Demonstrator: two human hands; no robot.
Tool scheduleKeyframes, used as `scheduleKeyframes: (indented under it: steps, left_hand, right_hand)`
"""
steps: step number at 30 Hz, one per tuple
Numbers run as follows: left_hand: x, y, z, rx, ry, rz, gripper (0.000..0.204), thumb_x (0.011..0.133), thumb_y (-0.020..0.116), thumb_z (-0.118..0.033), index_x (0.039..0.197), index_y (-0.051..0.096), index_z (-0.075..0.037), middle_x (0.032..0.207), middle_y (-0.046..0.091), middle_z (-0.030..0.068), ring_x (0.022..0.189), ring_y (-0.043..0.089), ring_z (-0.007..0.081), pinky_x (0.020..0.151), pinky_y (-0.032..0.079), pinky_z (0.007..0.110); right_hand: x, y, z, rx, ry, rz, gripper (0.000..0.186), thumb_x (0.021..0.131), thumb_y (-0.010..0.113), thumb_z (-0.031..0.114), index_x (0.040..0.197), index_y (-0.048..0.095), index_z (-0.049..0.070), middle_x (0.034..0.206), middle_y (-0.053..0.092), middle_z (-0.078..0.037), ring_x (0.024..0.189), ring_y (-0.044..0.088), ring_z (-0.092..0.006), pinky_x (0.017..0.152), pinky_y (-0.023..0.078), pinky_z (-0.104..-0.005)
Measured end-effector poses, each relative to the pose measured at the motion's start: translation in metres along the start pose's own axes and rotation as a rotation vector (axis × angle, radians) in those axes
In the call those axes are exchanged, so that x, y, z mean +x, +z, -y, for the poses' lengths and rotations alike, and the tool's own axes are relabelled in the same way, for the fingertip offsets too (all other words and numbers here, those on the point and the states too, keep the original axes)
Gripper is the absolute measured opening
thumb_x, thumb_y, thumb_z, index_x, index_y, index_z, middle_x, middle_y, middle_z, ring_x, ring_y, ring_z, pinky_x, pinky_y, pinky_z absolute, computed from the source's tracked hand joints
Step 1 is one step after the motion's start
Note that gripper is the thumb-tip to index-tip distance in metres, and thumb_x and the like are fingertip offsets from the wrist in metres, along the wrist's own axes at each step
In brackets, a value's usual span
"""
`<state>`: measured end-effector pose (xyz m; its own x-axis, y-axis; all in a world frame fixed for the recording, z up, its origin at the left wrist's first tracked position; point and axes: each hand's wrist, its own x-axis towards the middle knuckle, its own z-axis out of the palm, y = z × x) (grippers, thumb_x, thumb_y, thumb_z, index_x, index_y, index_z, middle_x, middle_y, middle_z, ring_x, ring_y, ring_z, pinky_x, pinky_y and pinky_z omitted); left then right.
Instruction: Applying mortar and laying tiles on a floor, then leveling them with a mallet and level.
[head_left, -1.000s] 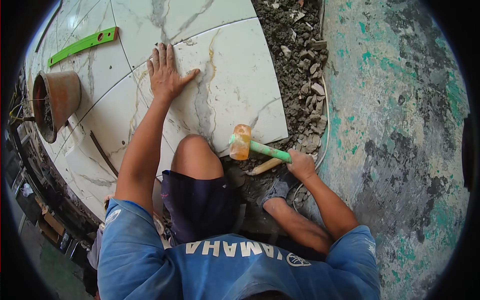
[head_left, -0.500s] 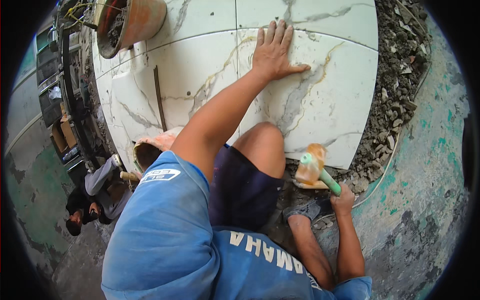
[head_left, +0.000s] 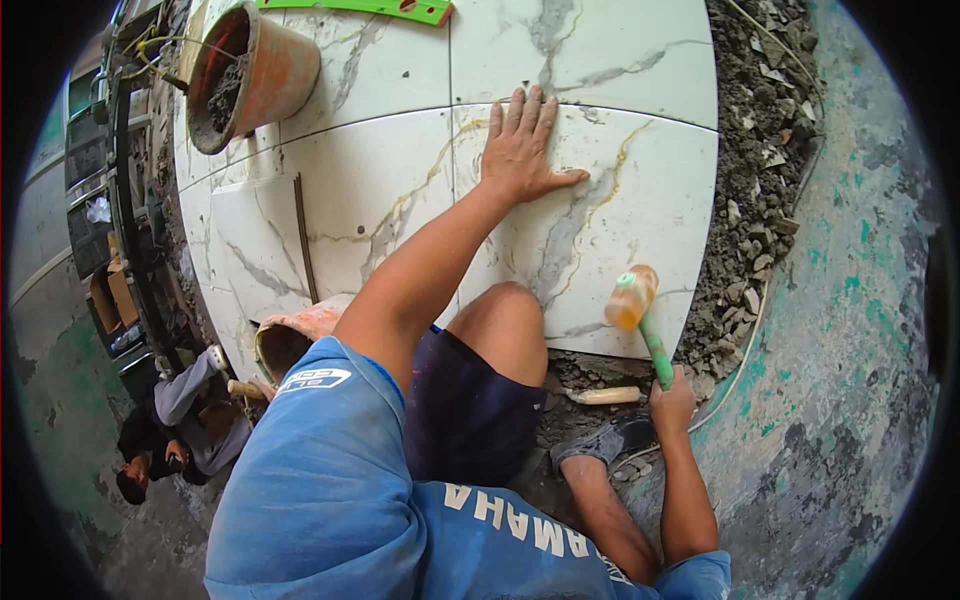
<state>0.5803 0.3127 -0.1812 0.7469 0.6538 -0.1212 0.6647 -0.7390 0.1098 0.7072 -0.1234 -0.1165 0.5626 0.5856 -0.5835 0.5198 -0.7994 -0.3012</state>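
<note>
My left hand [head_left: 522,150] lies flat with spread fingers on a white, grey-and-gold veined floor tile [head_left: 640,215], close to its far edge. In my right hand [head_left: 672,398] is the green handle of a rubber mallet [head_left: 632,297]. Its amber head is over the tile's near right corner; whether it touches the surface I cannot tell. Below that corner, beside my foot, lies a tool with a pale wooden handle [head_left: 607,396]; its other end is hard to make out.
An orange bucket [head_left: 285,75] of mortar stands far left, near a green spirit level [head_left: 415,9]. Another bucket [head_left: 308,325] is by my left arm. Dark strips [head_left: 306,240] lie on the tiles. Rubble [head_left: 765,200] borders the right side. A person [head_left: 185,445] sits at left.
The mallet was blurred and lower by the tile's near edge; now its head is over the corner. My left hand stays on the tile while the view shifts, bringing the spirit level in.
</note>
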Motion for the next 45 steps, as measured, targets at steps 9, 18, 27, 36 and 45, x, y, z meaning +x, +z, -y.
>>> scheduleKeyframes:
  steps: [9,18,27,36,45]
  left_hand:
    - [0.001,-0.001,-0.007,0.006,-0.002,-0.003,0.118,0.07,0.051,-0.083,0.153,0.017,-0.007,0.16,0.013,0.0164,0.148,0.007,0.0322,0.119,0.004,0.049]
    - [0.002,-0.004,-0.01,0.043,-0.033,0.011,0.117,0.07,0.054,-0.081,0.153,0.016,-0.008,0.159,0.014,0.0178,0.148,0.007,0.0325,0.119,0.004,0.048]
    - [0.001,-0.006,-0.008,0.009,-0.046,0.002,0.12,0.068,0.053,-0.083,0.153,0.018,-0.005,0.158,0.015,0.0186,0.148,0.007,0.0329,0.119,0.004,0.049]
    - [-0.01,-0.009,-0.005,-0.047,-0.05,0.004,0.12,0.068,0.05,-0.085,0.152,0.02,-0.005,0.158,0.016,0.0185,0.148,0.009,0.0338,0.119,0.004,0.05]
    - [-0.007,-0.007,-0.004,-0.078,-0.046,-0.053,0.121,0.067,0.048,-0.088,0.152,0.021,-0.006,0.158,0.017,0.0181,0.147,0.012,0.033,0.118,0.007,0.051]
  right_hand:
    - [0.019,0.001,0.006,-0.048,-0.128,-0.104,0.02,0.077,0.068,0.018,0.09,0.057,0.008,0.078,0.062,-0.016,0.073,0.062,-0.0401,0.063,0.048,-0.0493]
    - [0.052,-0.02,0.029,-0.003,-0.07,-0.112,0.023,0.078,0.068,0.02,0.094,0.056,0.008,0.08,0.064,-0.016,0.073,0.063,-0.0395,0.063,0.05,-0.0493]
    - [0.064,-0.019,0.045,-0.03,-0.251,-0.095,0.023,0.078,0.067,0.02,0.093,0.055,0.008,0.077,0.064,-0.017,0.071,0.063,-0.0405,0.062,0.05,-0.0509]
    - [0.063,-0.021,0.052,0.113,-0.417,-0.125,0.021,0.074,0.068,0.015,0.088,0.055,0.007,0.073,0.061,-0.017,0.068,0.061,-0.041,0.061,0.049,-0.0502]
    - [0.059,-0.025,0.046,-0.023,-0.325,-0.101,0.018,0.073,0.067,0.011,0.085,0.056,0.007,0.073,0.059,-0.017,0.068,0.06,-0.0398,0.061,0.048,-0.0483]
